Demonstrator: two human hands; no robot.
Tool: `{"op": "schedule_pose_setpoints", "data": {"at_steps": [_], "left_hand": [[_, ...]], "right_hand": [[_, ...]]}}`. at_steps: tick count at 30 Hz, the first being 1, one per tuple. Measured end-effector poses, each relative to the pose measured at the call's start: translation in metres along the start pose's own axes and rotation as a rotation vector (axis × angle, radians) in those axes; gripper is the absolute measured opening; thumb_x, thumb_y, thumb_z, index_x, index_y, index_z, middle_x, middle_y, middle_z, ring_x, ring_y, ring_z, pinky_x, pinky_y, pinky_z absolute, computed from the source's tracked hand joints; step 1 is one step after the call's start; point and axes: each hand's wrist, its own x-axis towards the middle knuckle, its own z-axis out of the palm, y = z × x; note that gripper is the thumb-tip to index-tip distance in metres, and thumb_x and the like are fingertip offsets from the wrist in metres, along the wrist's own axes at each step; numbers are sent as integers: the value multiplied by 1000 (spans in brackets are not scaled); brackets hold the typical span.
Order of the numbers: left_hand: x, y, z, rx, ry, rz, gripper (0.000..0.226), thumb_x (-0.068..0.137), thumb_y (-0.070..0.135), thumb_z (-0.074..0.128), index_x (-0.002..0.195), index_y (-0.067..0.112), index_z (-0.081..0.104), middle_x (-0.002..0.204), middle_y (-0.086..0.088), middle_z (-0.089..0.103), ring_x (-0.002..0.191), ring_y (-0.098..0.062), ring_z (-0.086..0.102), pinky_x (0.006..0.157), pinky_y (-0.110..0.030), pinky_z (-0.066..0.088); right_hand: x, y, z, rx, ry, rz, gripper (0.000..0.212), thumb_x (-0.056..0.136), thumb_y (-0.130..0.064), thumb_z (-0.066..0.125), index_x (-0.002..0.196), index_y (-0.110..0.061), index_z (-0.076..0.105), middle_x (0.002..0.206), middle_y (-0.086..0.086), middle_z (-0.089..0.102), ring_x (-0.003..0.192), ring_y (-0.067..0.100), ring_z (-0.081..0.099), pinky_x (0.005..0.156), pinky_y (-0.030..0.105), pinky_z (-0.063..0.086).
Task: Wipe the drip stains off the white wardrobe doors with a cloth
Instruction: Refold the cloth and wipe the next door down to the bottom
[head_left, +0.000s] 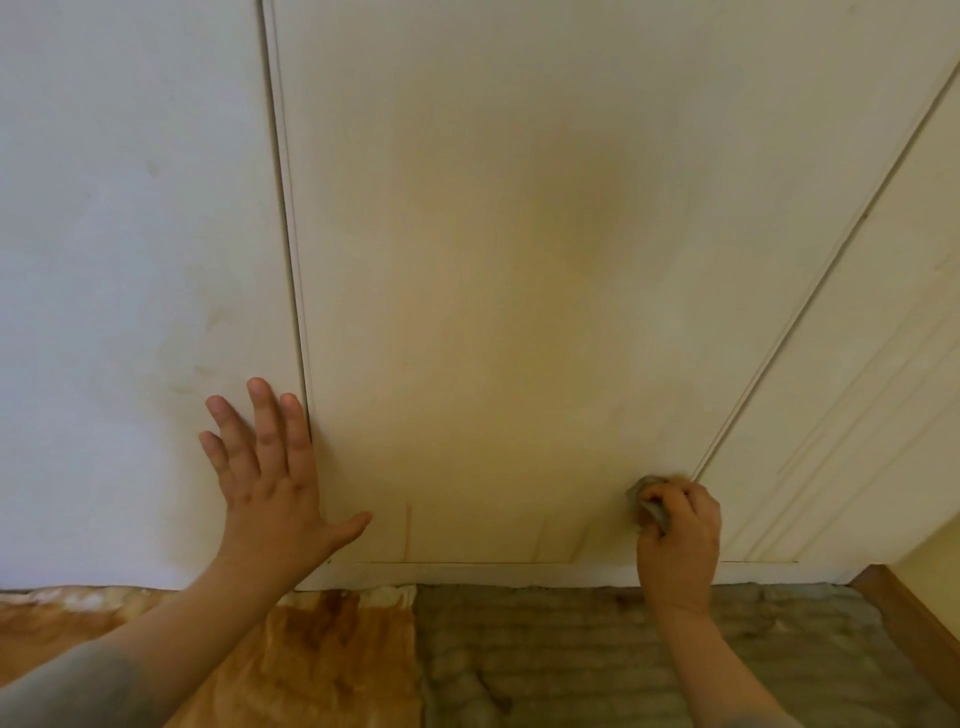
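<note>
Middle door (493, 260): flat face, free for a hand across the upper and central span. Left hand (270, 493) lies flat over the left seam with its thumb spread onto the door, blocking the lower left corner. Right hand (680, 535) grips the cloth (649, 501) and takes the lower right corner by the right seam. Bare strip of door between the hands, drip streaks (408, 530) in it. Downward room ends at plinth (467, 574), orange rug (322, 639) and grey rug (571, 649). Right door (857, 389) has raised mouldings. Wooden trim (904, 603) closes the far right.
</note>
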Motion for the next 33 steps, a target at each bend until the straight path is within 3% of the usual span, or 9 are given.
{"op": "schedule_pose_setpoints", "data": {"at_steps": [6,9,13,17,20,24,27,30,33], "left_hand": [[-11,-7,4,46,-36,54,141,53,73,61,155,-1,-4,161,-27,-10,144,-56,-10,114,-69,2],[-28,-15,7,74,-87,153,125,73,85,37,154,-5,6,162,-28,0,146,-54,-2,115,-65,6],[-36,-32,-1,174,-137,262,136,55,73,70,153,-3,14,162,-24,8,148,-49,6,116,-60,11],[-42,-58,-15,257,-200,323,121,61,73,46,152,-2,20,163,-20,13,149,-43,13,112,-67,22],[-47,-74,-24,265,-171,328,116,66,72,42,152,-2,22,162,-21,14,149,-43,15,112,-67,23],[-41,-94,-35,270,-100,275,128,58,61,80,152,-3,22,162,-23,14,148,-45,14,113,-67,20],[-36,-102,-38,231,-93,216,138,48,57,90,153,-1,21,162,-23,13,148,-46,11,113,-68,20],[-35,-103,-32,208,-80,209,141,47,58,90,154,1,17,162,-24,9,148,-47,8,112,-68,21],[-34,-102,-25,211,-87,191,146,43,61,90,154,1,16,162,-25,6,147,-50,6,111,-70,21]], "right_hand": [[-23,-6,-3,47,-152,90,41,68,24,65,85,-13,68,90,-5,52,90,24,53,73,32,44],[-38,-45,3,88,-208,-52,37,69,18,71,86,-15,70,92,-8,54,93,12,50,78,16,42],[-67,-104,21,204,-315,-224,39,67,16,74,88,-16,69,96,-8,57,97,4,46,86,8,38],[-90,-144,44,285,-379,-292,41,66,15,74,91,-17,68,98,-9,55,98,8,49,86,9,36],[-95,-170,58,297,-340,-368,38,68,13,75,93,-14,69,100,-5,57,98,11,51,86,11,39],[-84,-196,76,314,-141,-482,20,77,6,69,92,-8,73,98,4,62,96,21,56,81,28,50],[-72,-207,96,276,-37,-479,17,82,3,66,93,-5,75,95,10,67,96,25,57,82,39,53],[-75,-213,111,254,1,-540,22,89,-4,55,91,-3,76,92,11,69,96,23,56,85,34,52],[-90,-214,126,251,-89,-667,21,86,-8,57,87,-6,77,91,8,71,95,21,58,82,28,52]]}}
